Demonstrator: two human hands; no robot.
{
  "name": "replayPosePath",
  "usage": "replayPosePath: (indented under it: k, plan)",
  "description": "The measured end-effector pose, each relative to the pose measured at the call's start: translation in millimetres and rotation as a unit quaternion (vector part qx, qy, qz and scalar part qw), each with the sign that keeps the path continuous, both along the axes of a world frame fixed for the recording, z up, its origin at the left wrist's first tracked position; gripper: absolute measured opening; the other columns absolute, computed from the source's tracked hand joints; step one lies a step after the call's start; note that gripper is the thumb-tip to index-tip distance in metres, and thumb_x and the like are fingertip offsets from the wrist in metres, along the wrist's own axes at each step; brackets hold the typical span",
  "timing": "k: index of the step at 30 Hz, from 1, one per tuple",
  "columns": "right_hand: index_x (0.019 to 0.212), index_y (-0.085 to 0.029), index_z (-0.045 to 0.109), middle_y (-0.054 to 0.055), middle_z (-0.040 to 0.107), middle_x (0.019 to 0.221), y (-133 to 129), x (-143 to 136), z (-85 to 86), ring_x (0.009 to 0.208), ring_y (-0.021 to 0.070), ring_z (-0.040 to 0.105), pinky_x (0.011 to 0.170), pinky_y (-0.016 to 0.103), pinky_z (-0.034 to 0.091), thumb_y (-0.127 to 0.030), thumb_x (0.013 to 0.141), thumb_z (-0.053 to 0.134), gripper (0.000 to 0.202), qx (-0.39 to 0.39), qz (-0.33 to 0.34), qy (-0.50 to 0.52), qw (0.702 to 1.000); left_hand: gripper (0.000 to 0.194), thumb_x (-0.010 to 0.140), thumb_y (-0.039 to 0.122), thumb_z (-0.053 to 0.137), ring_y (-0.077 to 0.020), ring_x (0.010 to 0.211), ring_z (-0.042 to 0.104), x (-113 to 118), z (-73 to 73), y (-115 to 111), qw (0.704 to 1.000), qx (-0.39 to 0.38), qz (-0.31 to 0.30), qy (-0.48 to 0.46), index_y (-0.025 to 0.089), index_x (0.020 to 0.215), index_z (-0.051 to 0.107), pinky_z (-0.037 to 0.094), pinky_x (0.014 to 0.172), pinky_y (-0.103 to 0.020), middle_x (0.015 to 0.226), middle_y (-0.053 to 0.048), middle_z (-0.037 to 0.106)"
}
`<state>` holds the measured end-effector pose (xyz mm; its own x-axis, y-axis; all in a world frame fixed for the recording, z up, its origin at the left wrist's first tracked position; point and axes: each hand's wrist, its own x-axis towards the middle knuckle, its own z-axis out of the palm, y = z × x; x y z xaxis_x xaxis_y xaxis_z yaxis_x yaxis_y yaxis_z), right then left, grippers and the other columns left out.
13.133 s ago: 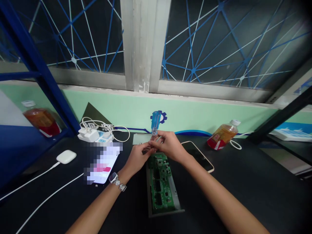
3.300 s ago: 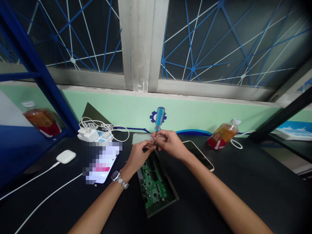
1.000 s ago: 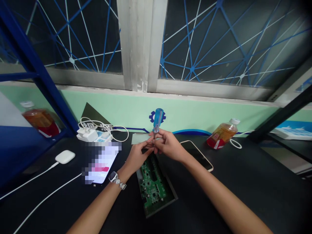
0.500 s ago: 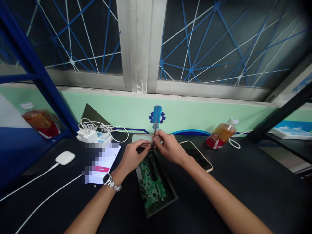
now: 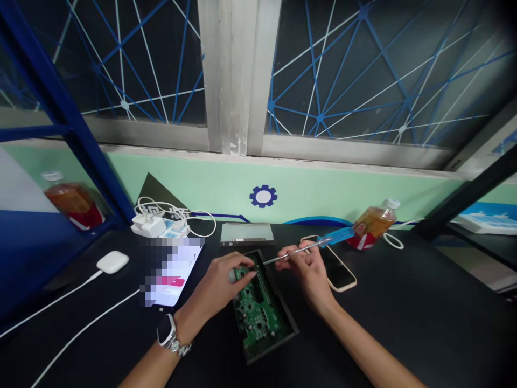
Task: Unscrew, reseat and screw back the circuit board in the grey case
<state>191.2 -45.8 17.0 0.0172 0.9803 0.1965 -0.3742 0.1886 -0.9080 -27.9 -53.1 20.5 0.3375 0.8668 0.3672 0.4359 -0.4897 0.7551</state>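
A green circuit board [image 5: 258, 318] lies in a dark rectangular open housing [image 5: 293, 330] on the black desk. Over the board's far left part is my left hand [image 5: 230, 277], its thumb and forefinger apart with nothing visible between them; the other fingers are partly hidden. My right hand [image 5: 311, 275] holds a screwdriver [image 5: 335, 237] by its metal shaft, just right of the housing. The screwdriver's clear blue handle points up and right, and its tip points left above the housing's far end.
Behind the housing lies a flat panel with a pale surface [image 5: 247, 233]. A phone [image 5: 339, 269] and a drink bottle [image 5: 371, 223] are on the right. To the left are a lit phone [image 5: 177, 275], a white earbud case [image 5: 113, 262] and a power strip with cables [image 5: 161, 226].
The screwdriver has gone from upright over the housing's far end to tilted right. My right hand has moved right and nearer, away from my left hand. My left thumb and forefinger have come nearer over the board.
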Motion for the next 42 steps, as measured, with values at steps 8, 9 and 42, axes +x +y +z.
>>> replayPosePath:
  k: [8,9,42]
  plan:
    - [0.096,-0.028,0.036,-0.002,0.07,0.084,-7,-7,-5.6,0.068,0.0179,0.068,0.068,0.035,0.056,-0.032,0.083,0.072,0.039,-0.022,0.005,0.033,0.999,0.009,0.09,0.022,0.062,-0.0155,0.075,0.066,4,-2.1,2,1.0,0.013,0.001,-0.013,0.021,0.089,0.071,0.051,0.069,-0.026,0.085,-0.002,0.072]
    - [0.096,-0.029,0.036,-0.003,0.07,0.084,-8,-8,-6.0,0.069,0.0183,0.069,0.069,0.035,0.056,-0.032,0.084,0.072,0.038,-0.022,0.008,0.039,0.999,0.009,0.09,0.022,0.062,-0.0156,0.075,0.066,5,-3.3,1,1.0,0.017,0.005,-0.014,0.021,0.09,0.071,0.051,0.07,-0.026,0.085,-0.002,0.072]
    - [0.094,-0.026,0.044,0.004,0.074,0.095,-7,4,6.9,0.084,0.0207,0.073,0.08,0.037,0.056,-0.025,0.08,0.075,0.033,-0.057,-0.013,0.12,0.991,0.013,0.101,0.024,0.041,-0.0192,0.089,0.057,-44,20.6,-2,0.985,0.093,0.035,0.139,0.022,0.103,0.054,0.046,0.082,-0.032,0.098,-0.004,0.058]
